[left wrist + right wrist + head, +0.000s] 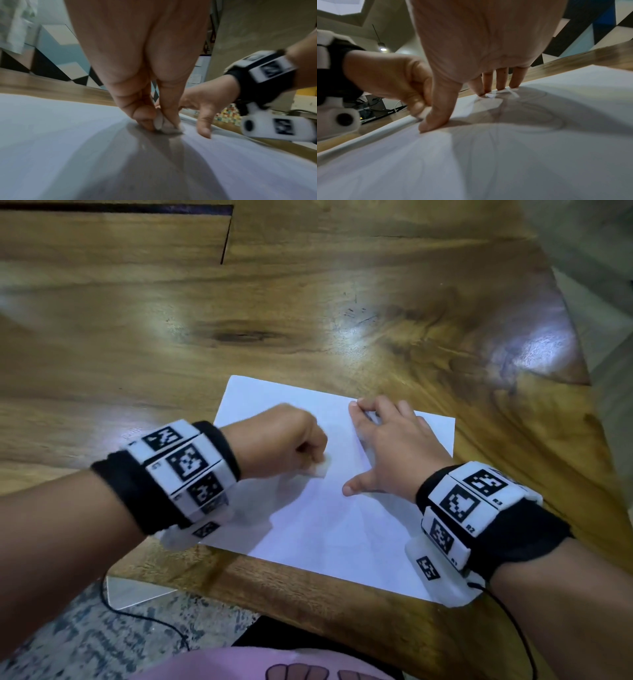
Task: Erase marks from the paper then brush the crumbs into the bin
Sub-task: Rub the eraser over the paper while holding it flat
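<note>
- Two hands on the paper [329, 529]: my left hand [274, 440] pinches the eraser [322, 469], pressed to the sheet near its centre; my right hand [387, 446] lies flat, fingers spread, pinning the sheet at 1 o'clock of the eraser.
- Paper sits at the near edge of the table [308, 302], at 6 o'clock.
- Faint pencil curves [553, 117] show under my right palm, so I judge erasing isn't finished.
- Risks: hard strokes could crease or tear the sheet if my right hand slips; crumbs could fall off the near edge.
- Bin not in view.
- Writing: wrist tags [459, 501] read R2, R3; nothing legible on the paper.
</note>
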### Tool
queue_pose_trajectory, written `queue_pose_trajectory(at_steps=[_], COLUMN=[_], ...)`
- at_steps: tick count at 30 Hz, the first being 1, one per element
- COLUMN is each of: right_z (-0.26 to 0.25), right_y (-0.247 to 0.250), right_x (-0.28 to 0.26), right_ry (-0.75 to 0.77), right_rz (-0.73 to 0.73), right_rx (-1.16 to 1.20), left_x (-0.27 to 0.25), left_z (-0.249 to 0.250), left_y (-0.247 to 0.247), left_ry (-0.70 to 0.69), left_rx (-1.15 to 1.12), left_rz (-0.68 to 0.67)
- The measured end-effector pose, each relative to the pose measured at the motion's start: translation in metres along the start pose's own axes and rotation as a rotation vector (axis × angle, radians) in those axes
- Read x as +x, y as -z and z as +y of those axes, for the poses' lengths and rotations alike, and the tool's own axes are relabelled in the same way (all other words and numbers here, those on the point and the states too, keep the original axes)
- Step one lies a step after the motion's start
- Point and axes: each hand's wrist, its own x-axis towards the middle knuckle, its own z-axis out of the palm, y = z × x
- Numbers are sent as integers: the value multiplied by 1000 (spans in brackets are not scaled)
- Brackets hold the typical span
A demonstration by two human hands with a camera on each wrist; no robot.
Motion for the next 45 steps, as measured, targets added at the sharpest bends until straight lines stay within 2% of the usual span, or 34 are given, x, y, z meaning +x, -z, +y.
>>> queue_pose_trajectory(at_steps=[2, 3, 6, 8, 10, 14, 20, 25, 26, 28, 30, 33, 35, 38, 40, 41, 45], right_z=[0, 0, 0, 0, -1, -1, 7, 13, 13, 12, 12, 11, 10, 9, 8, 6, -1], right_y=[0, 0, 0, 0, 1, 1, 2, 4, 4, 4, 4, 5, 5, 6, 6, 6, 5], right_x=[0, 0, 0, -1, -1, -1, -4, -9, -8, -8, -8, -8, -8, -9, -10, -10, -9], right_ry=[1, 0, -3, -1, 0, 3, -16, -22, -20, -18, -19, -25, -30, -35, -39, -43, -69], right_rz=[7, 11, 15, 14, 12, 7, -10, -31, -32, -32, -33, -32, -34, -37, -41, -43, -34], right_rx=[-9, -12, -18, -21, -17, -12, 69, 92, 86, 75, 60, 50, 52, 47, 33, 24, -15], left_x=[-2, 4, 31, 39, 28, -11, -19, -9, -1, 20, 38, 46, 39, 21, 18, 22, 42], left_z=[-3, -4, -7, -6, -4, -1, 1, 5, 5, 4, 5, 10, 10, 6, 5, 6, 4], left_y=[2, 5, 16, 19, 13, -5, -11, 3, 9, 20, 25, 18, 14, 11, 14, 16, 18], left_ry=[8, 21, 106, 137, 115, -2, -16, 105, 150, 222, 210, 153, 107, 91, 109, 109, 126], left_rx=[-9, -8, -4, 7, -5, -24, 54, 56, 33, -26, -54, -32, -40, -23, -13, -12, 2], left_rz=[-55, -18, 248, 332, 276, 58, 100, 43, 56, 179, 296, 316, 284, 26, -51, -18, 279])
